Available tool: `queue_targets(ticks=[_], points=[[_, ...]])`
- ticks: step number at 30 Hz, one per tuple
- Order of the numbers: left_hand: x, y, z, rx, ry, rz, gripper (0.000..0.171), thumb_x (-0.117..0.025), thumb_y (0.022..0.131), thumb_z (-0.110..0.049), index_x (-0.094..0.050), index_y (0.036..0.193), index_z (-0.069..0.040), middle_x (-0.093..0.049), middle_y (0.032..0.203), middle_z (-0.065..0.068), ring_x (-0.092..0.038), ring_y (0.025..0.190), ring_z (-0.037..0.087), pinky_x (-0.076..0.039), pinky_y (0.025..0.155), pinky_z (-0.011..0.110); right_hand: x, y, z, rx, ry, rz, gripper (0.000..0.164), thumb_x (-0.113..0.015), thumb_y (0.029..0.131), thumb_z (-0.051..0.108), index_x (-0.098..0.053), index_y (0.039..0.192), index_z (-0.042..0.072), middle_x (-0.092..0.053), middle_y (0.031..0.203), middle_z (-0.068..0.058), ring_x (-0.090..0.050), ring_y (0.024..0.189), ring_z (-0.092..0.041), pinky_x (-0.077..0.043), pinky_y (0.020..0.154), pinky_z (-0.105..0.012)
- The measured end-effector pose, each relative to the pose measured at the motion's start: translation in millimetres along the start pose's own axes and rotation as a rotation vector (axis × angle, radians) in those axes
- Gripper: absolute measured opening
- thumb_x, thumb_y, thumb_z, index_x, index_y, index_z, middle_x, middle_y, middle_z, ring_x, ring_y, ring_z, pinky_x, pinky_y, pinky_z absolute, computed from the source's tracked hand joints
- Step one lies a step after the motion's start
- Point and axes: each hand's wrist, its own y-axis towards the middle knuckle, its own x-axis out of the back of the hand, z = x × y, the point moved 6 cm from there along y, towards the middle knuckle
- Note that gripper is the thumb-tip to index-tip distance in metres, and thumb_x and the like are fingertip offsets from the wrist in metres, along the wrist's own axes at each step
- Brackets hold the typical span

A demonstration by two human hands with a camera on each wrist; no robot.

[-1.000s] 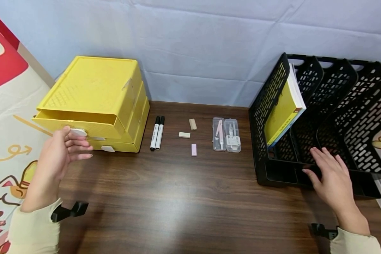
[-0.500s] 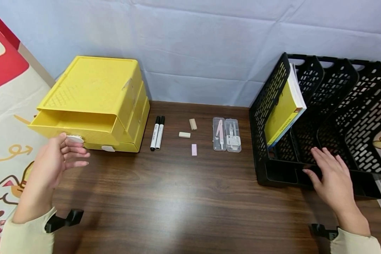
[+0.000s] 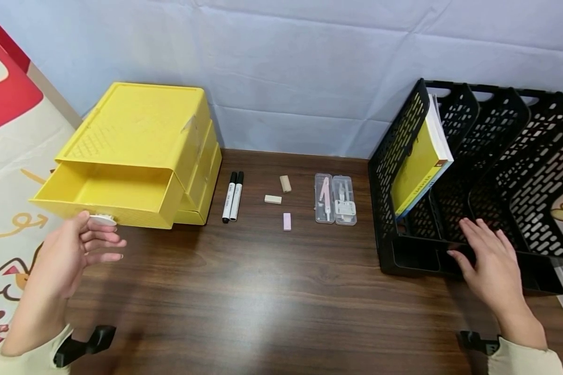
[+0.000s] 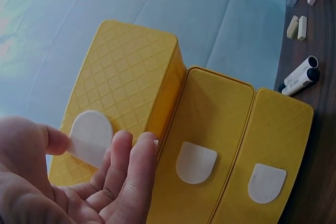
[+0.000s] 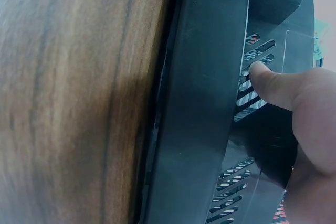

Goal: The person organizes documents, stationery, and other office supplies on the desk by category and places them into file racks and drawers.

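My left hand (image 3: 70, 252) pinches the white tab handle (image 4: 93, 135) of the top drawer (image 3: 143, 217) between thumb and fingers. That drawer juts well out of the yellow drawer unit (image 3: 131, 120), and its visible inside holds nothing. In the left wrist view, the two lower drawers, each with a white tab (image 4: 196, 162), sit pushed in. At the right, my right hand (image 3: 494, 265) lies over the front of the black file organizer (image 3: 403, 255), its fingers loosely extended. A yellow book (image 3: 417, 166) leans in the organizer's leftmost slot.
Two markers (image 3: 232, 197) lie on the wooden table (image 3: 262, 302) beside the drawer unit. Two beige erasers (image 3: 272, 199) and a pink eraser (image 3: 287, 221) lie mid-table. Right of them is a clear case (image 3: 335, 199) with a pink compass. A pale cloth (image 3: 300, 78) hangs behind.
My left hand has drawn the top drawer farther out toward me, moving down and left with its handle. My right hand has stayed in place.
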Motion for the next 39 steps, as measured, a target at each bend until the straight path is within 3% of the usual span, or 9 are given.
queue_targets(ticks=[10, 24, 34, 39], points=[[6.4, -10.8, 4.8, 0.013, 0.031, -0.014, 0.051, -0.032, 0.112, -0.031, -0.074, 0.093, -0.008, -0.074, 0.084, 0.008, -0.075, 0.078, 0.021, -0.061, 0.064, 0.038, 0, 0, 1, -0.014, -0.01, 0.012, 0.065, -0.075, 0.089, 0.001, -0.048, 0.147, -0.004, -0.048, 0.147, -0.028, -0.029, 0.151, -0.031, -0.011, 0.124, -0.049], [10.9, -19.6, 6.5, 0.021, -0.005, 0.05, 0.056, -0.022, 0.113, -0.022, -0.073, 0.093, -0.008, -0.072, 0.084, 0.009, -0.075, 0.079, 0.022, -0.061, 0.065, 0.037, -1, 0, 0, -0.012, -0.003, 0.009, 0.063, -0.074, 0.091, 0.003, -0.048, 0.147, -0.005, -0.049, 0.147, -0.029, -0.03, 0.151, -0.031, -0.011, 0.124, -0.051], [14.7, -25.5, 9.0, -0.021, -0.021, 0.064, 0.055, -0.021, 0.113, -0.019, -0.071, 0.094, -0.005, -0.07, 0.082, 0.011, -0.075, 0.079, 0.023, -0.061, 0.065, 0.038, 0, 0, 0, -0.008, 0.005, 0.004, 0.058, -0.071, 0.096, 0.011, -0.048, 0.147, -0.004, -0.049, 0.147, -0.028, -0.03, 0.151, -0.03, -0.011, 0.124, -0.05], [13.8, -25.7, 11.3, -0.033, -0.052, 0.107, 0.055, -0.019, 0.113, -0.016, -0.071, 0.097, -0.003, -0.071, 0.085, 0.011, -0.075, 0.081, 0.024, -0.061, 0.066, 0.039, 0, 0, -1, -0.004, 0.007, 0.002, 0.056, -0.068, 0.099, 0.016, -0.048, 0.147, -0.004, -0.049, 0.147, -0.028, -0.03, 0.151, -0.029, -0.01, 0.124, -0.05]])
